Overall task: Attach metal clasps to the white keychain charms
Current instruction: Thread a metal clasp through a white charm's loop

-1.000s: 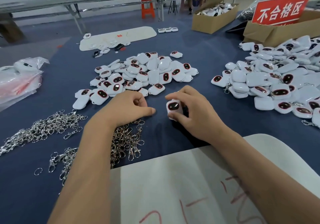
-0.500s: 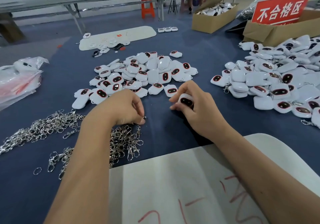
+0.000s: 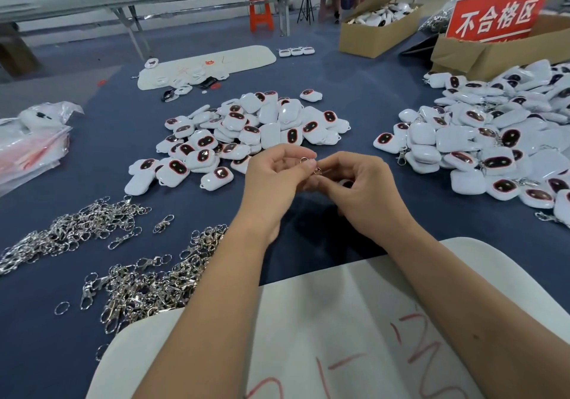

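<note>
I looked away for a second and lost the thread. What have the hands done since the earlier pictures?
The left hand left the clasp pile, rose, and now pinches a metal clasp. The right hand, gripping a white charm, lifted off the table to meet it. The charm piles stayed put.

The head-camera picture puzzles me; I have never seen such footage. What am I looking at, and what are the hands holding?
The camera sits on a person's head, looking down at their own bare hands over a dark blue table. The left hand pinches a small silver metal clasp. The right hand grips a white plastic keychain charm, mostly hidden. Behind lies a pile of white charms with dark red-rimmed ovals; another pile lies right. Loose silver clasps lie left.
</note>
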